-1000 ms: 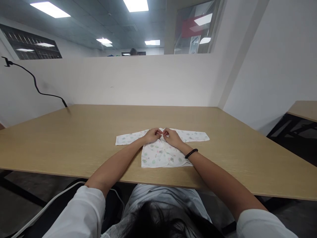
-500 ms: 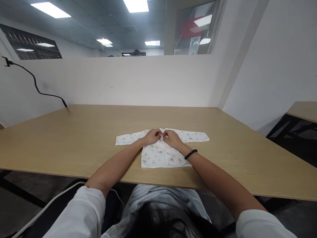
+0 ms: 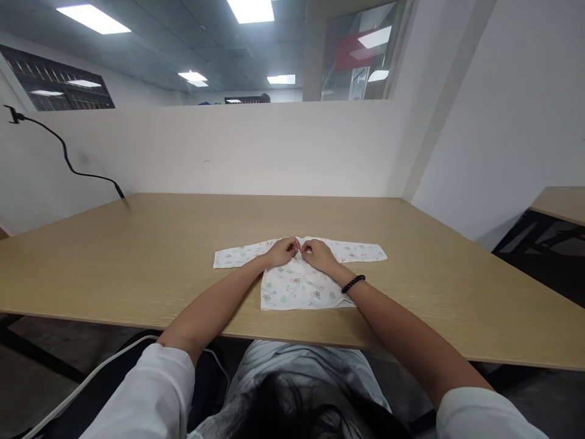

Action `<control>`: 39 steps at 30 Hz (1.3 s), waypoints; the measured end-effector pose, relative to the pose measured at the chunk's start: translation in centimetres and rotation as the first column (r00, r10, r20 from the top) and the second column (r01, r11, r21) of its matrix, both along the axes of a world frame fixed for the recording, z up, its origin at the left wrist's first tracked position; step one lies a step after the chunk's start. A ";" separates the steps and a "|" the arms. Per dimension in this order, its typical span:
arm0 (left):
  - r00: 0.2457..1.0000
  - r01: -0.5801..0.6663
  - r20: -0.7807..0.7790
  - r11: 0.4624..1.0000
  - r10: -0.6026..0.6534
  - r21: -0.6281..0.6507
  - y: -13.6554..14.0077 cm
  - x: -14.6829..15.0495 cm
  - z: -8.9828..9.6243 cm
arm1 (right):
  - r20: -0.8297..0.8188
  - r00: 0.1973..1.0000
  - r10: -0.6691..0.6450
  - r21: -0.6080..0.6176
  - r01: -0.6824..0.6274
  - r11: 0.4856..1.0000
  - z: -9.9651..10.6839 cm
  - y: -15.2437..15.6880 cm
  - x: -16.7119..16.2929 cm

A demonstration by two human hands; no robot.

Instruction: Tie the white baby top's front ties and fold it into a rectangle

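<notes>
A small white baby shirt (image 3: 292, 286) with a green and pink print lies flat on the table, its long sleeves spread to both sides and its hem toward me. My left hand (image 3: 282, 251) pinches the fabric near the neckline, just left of the middle. Close beside it, my right hand (image 3: 317, 253) pinches the right side of the same spot, with a black beaded band on the wrist. The fingertips of both hands nearly meet over the front. What exactly lies between them, a tie or an edge of cloth, is too small to make out.
The wooden table (image 3: 159, 244) reaches back to a low white partition (image 3: 256, 149). A black gooseneck holder (image 3: 68, 158) is fixed at the far left edge. Another table (image 3: 562, 204) stands at the right. A white cable (image 3: 86, 381) runs below the table at the left.
Almost nothing differs. Both hands stay pinched at the shirt's neckline, with only a slight shift of the fingers. The dark shape beyond the partition has moved a little to the right.
</notes>
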State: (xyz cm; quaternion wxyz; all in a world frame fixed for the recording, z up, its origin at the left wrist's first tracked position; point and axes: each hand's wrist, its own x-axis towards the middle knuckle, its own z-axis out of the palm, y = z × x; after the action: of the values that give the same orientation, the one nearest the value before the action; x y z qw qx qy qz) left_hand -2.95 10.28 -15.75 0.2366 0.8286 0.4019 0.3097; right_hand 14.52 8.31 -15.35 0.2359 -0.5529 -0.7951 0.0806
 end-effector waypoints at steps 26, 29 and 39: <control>0.946 0.089 -0.323 0.947 0.016 0.308 -0.3 -0.7 0.2 | -0.191 0.979 0.072 -0.017 -0.077 0.997 -0.8 1.1 0.6; 0.964 0.037 -0.262 0.963 0.036 0.268 -0.4 -0.8 0.5 | -0.188 0.981 0.042 -0.011 -0.044 0.999 -0.6 0.8 0.4; 0.966 0.040 -0.259 0.969 0.026 0.244 -0.8 -0.8 0.9 | -0.097 0.985 0.145 -0.207 -0.162 0.965 1.4 -1.4 -0.1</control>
State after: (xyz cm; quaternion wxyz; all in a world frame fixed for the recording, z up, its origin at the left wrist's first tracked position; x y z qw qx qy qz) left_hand -3.76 9.45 -14.84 0.0781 0.8864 0.3849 0.2451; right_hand 14.40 6.93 -13.90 0.2000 -0.5081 -0.8121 0.2058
